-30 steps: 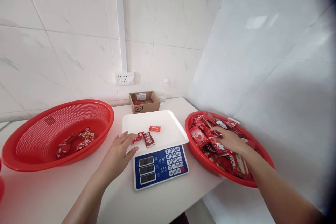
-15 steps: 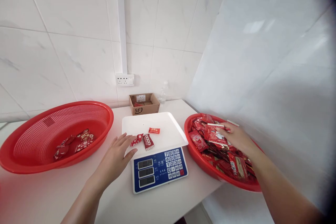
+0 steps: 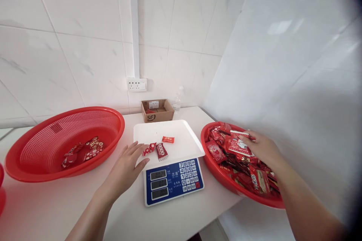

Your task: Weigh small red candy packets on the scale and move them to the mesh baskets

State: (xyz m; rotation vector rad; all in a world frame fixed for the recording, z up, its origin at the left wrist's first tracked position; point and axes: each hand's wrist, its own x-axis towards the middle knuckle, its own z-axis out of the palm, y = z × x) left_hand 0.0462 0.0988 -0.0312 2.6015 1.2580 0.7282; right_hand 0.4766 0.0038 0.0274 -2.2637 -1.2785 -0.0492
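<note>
My left hand (image 3: 127, 169) hovers with spread fingers at the left edge of the white scale tray (image 3: 183, 135), nothing in its grasp. On the tray lie a small red packet (image 3: 168, 139), a dark red packet (image 3: 162, 151) and a red twist-wrapped one (image 3: 149, 149) near my left fingertips. Below the tray is the scale's blue panel (image 3: 175, 180) with displays and keys. My right hand (image 3: 258, 147) pinches a red and white packet (image 3: 239, 144) over the right red basket (image 3: 209, 165), which is heaped with red packets.
At the left stands a red perforated basket (image 3: 36, 143) with a few red packets inside. Behind the tray are a small cardboard box (image 3: 158, 116) and a clear bottle (image 3: 177, 101), close to the tiled wall. Another red rim shows at the far left edge.
The view has shifted slightly, so everything sits a little further right. My right hand still holds the red and white packet, and my left hand keeps its place beside the tray.
</note>
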